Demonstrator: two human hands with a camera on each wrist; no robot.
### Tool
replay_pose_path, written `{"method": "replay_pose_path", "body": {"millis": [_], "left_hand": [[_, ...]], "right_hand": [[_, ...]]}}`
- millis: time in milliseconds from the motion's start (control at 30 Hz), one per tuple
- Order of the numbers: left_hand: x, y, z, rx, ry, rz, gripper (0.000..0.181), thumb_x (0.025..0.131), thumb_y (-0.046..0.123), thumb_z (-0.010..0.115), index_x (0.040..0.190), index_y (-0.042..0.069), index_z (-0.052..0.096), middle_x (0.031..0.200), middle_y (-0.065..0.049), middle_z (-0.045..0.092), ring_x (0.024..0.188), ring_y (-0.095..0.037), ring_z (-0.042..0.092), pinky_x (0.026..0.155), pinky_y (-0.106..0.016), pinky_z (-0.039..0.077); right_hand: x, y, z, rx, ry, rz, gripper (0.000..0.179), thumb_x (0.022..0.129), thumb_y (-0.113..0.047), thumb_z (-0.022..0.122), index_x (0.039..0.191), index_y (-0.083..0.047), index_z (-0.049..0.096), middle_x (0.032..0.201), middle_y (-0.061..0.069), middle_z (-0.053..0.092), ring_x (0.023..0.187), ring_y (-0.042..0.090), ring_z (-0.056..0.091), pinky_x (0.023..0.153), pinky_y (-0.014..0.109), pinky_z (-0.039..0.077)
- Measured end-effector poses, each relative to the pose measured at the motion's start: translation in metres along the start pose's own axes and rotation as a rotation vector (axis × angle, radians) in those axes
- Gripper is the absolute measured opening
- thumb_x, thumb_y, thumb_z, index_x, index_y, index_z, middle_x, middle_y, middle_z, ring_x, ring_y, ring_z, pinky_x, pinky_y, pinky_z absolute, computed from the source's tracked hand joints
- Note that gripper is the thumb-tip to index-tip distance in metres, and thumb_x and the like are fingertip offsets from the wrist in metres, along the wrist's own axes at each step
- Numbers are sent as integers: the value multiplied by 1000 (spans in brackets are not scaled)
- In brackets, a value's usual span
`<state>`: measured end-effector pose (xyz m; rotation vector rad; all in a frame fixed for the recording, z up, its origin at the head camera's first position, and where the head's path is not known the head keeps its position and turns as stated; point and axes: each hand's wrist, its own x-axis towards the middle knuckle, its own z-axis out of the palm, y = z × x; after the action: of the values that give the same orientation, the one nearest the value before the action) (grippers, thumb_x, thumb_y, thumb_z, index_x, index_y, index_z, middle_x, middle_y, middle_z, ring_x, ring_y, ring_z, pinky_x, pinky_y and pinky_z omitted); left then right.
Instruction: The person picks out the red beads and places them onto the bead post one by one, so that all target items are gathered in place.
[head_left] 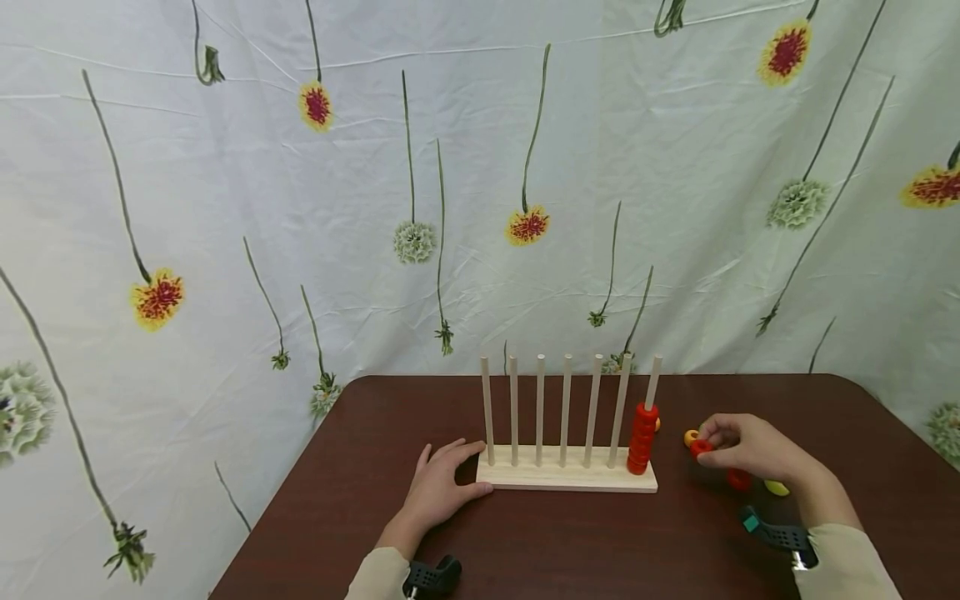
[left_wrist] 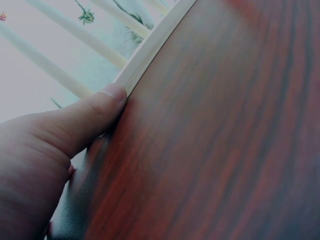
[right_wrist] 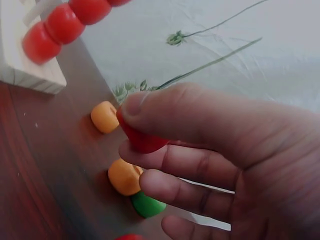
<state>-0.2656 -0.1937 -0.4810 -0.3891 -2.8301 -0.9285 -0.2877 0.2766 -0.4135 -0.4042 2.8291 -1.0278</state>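
A pale wooden peg stand (head_left: 566, 475) with several upright pegs is on the dark table. Red beads (head_left: 642, 439) are stacked on its rightmost peg; the other pegs are bare. My left hand (head_left: 442, 486) holds the stand's left end, the thumb (left_wrist: 107, 100) against the front edge and the index finger by the far corner. To the right of the stand, my right hand (head_left: 757, 450) pinches a red bead (right_wrist: 145, 140) between thumb and index finger, above the table. The other right fingers are loosely bent.
Around the right hand lie loose beads: orange (right_wrist: 125, 177), green (right_wrist: 148, 204), another orange one (right_wrist: 104, 117), red (head_left: 738, 479) and yellow (head_left: 777, 487). A white cloth with a flower print (head_left: 375, 333) hangs behind the table (head_left: 570, 542).
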Motion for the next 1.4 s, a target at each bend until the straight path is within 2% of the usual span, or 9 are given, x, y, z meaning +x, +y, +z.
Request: {"method": "replay_pose_path", "body": {"millis": [200,433,767,900,1033,1233,1400], "left_hand": [[0,0,0,1,-1,-1,66,83,45,80,140,19,60,142,-5,60,143,-32,45,120,-70,11],[0,0,0,-1,2,2,65,83,43,80,140,19,60,142,-5,61,143,-32,45,120,-70,10],[-1,0,0,-7,-2,5,66,83,44,80,140,19,60,143,-5,60,143,-32,45,120,-70,10],[-1,0,0,-8,-1,4,66,83,44,80,140,19,60,143,-5,60,143,-32,45,120,-70,10],[0,-2,0,-4,-4,1,66,83,45,79,140,20,60,143,-5,60,143,-32,45,120,-70,10],[0,-2,-1,-8,-4,1,66,83,45,80,140,19,60,143,-5,60,143,-32,45,120,-70,10],[0,-2,-1,-9,-5,0,67,82,45,80,141,19,60,143,-6,60,143,-33,44,120,-70,10]], "right_hand": [[0,-11,-1,-49,51,-37,30,84,-29,81,98,-8,66,90,2,67,84,17,59,66,25,51],[-3,-33,-7,-96,132,-77,30,83,-32,82,96,-12,64,89,0,67,83,15,59,66,28,49],[-7,-56,-10,-74,194,-69,28,88,-29,77,105,-13,63,93,3,69,74,16,58,57,29,52],[-8,-62,-12,-104,245,-84,30,89,-32,76,110,-13,65,96,3,70,78,15,58,61,27,50],[-8,-70,-13,-117,281,-98,30,92,-30,72,116,-12,66,97,3,70,78,14,57,63,26,49],[-11,-81,-14,-128,370,-143,33,95,-30,70,121,-10,67,91,3,69,73,9,54,58,24,46],[-13,-85,-12,-130,485,-174,35,96,-29,69,125,-11,67,80,3,66,66,6,51,51,24,43]]}}
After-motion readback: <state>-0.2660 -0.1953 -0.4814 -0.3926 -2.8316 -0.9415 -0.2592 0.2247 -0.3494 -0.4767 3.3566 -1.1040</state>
